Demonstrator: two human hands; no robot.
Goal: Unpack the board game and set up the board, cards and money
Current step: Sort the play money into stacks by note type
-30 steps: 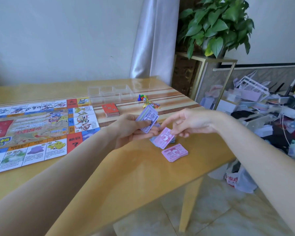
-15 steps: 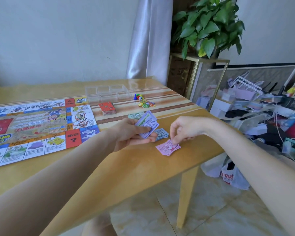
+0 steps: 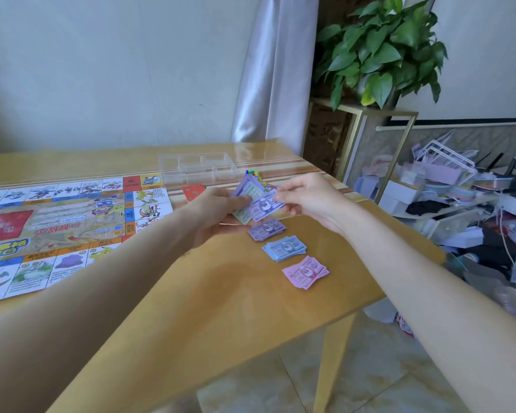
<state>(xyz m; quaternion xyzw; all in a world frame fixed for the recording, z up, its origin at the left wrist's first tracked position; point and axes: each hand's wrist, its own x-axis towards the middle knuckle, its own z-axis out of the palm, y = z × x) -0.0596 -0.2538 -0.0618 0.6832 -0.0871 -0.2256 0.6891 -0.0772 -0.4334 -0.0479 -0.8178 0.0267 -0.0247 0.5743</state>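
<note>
Play money [image 3: 248, 201] is fanned in the left hand [image 3: 218, 219], thumb pressed over the notes, above the wooden table [image 3: 221, 293]; the right hand [image 3: 307, 198] pinches a purple note [image 3: 264, 207] at the fan's near edge. Three sorted piles lie below the hands: purple [image 3: 266, 229], blue [image 3: 284, 248], pink [image 3: 306, 272]. Game board [image 3: 57, 228] lies flat at left, red card stack [image 3: 193, 192] beside it.

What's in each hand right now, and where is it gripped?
Left hand holds the fanned banknotes by their lower ends; right hand pinches the front purple note at its right edge.
</note>
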